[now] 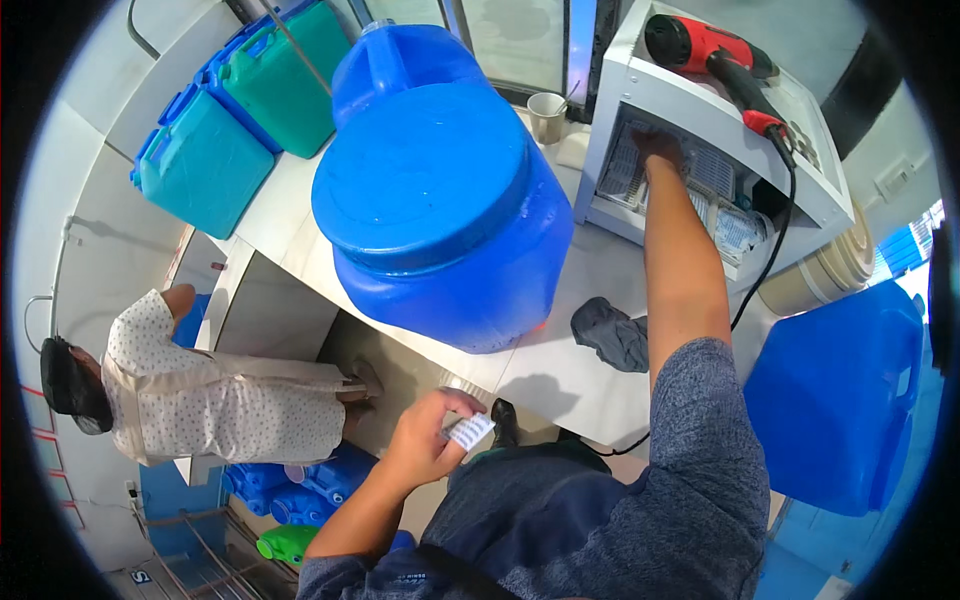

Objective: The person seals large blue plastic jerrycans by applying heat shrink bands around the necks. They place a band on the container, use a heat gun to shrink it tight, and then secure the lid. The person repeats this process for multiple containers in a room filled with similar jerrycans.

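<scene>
My left hand (424,442), in front of my body, pinches a small white printed slip (472,430) between thumb and fingers. My right arm stretches forward, and my right hand (661,147) is inside the front opening of a white cabinet (622,86). Stacks of white printed sheets or labels (711,174) lie around that hand; shadow hides what its fingers do. Between my arms a large blue plastic drum with a round blue lid (424,180) stands on the white tiled counter (480,367). A crumpled grey cloth (611,334) lies beside my right forearm.
A red and black heat gun (705,45) rests atop the cabinet, its cord hanging down. Beyond the drum stands a metal cup (547,118). Green jerrycans (206,161) line the left, and a blue jerrycan (832,397) stands right. Another person (225,405) stands at left.
</scene>
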The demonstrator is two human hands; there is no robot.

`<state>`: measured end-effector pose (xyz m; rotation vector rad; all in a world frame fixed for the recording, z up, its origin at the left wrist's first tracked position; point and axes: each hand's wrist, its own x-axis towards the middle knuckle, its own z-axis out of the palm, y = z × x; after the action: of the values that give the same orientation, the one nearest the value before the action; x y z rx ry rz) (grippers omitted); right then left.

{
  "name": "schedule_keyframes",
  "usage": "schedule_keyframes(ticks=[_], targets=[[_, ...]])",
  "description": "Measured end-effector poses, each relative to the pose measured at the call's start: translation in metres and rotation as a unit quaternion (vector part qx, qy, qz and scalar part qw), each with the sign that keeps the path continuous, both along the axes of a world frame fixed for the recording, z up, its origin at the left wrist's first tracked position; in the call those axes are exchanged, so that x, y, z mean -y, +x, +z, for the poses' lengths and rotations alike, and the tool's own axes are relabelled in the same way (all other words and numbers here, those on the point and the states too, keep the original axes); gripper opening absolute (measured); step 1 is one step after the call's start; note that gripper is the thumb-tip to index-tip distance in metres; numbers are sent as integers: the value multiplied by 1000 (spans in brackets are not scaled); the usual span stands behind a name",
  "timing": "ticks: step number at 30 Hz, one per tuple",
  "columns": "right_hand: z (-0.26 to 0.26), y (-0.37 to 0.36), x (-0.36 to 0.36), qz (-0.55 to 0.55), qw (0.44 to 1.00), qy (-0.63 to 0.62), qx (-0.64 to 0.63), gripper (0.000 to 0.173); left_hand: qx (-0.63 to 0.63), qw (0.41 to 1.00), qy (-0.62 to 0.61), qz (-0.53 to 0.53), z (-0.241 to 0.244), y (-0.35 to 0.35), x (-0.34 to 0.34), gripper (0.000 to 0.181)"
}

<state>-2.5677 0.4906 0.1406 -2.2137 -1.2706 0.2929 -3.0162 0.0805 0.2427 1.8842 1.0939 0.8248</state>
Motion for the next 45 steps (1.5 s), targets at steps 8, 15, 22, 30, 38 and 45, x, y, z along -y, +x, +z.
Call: schedule_keyframes(ticks=[8, 15, 22, 30, 38, 45], targets=[[17, -5, -27, -11, 994, -10, 111, 75, 19, 1000, 3, 0, 14, 18, -5, 24], [116, -83, 210, 174, 929, 139, -297, 45, 101, 994, -1, 48, 40, 51, -4, 34], [175, -165, 362, 652, 645, 65, -394, 47, 138, 968, 198, 73, 76, 77, -7, 42], [277, -106, 353, 717, 691, 47, -84, 41, 22, 969, 144, -200, 185, 12, -7, 103], [419, -214, 303, 564, 807, 125, 125, 44, -347, 830, 434, 38, 294, -49, -74, 38], [360, -209, 221, 633, 771, 65, -6, 44, -255, 951, 174, -29, 270, -55, -110, 33]])
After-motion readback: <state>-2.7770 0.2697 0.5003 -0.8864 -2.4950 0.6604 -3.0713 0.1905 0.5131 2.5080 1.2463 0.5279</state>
